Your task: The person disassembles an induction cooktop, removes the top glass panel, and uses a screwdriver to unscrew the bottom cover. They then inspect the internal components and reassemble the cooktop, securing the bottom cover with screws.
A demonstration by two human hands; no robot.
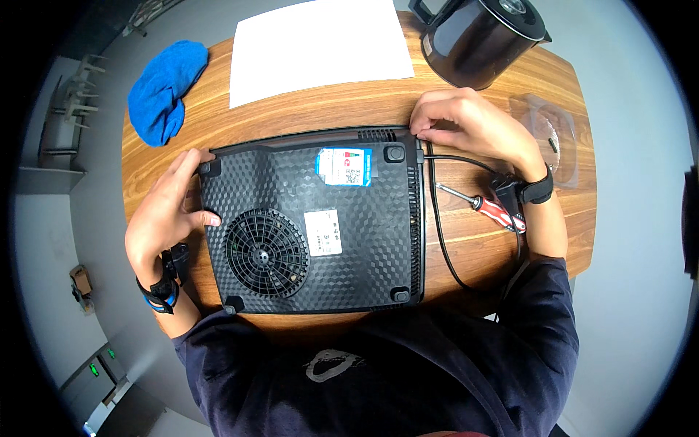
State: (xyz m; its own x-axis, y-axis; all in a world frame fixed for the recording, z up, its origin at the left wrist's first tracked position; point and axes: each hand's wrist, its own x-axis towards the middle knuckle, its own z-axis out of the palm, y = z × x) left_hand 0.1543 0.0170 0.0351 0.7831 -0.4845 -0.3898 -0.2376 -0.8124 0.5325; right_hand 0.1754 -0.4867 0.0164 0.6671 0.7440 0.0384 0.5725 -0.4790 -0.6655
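An induction cooktop (357, 226) lies upside down on the wooden table, its black textured underside up, with a round fan grille (266, 253) at the lower left. Along its left edge my left hand (164, 211) is closed, thumb on the underside and fingers around the far left corner. At the far right corner, the fingers of my right hand (470, 124) are curled and pinched against the edge; their tips are partly hidden. A black power cord (434, 218) leaves the cooktop's right side and loops under my right forearm.
A red-handled screwdriver (495, 211) lies right of the cooktop. Beyond it is a clear plastic tray (564, 149) with small dark pieces. A black kettle (477, 44), a white sheet (320, 47) and a blue cloth (166, 91) are along the far side.
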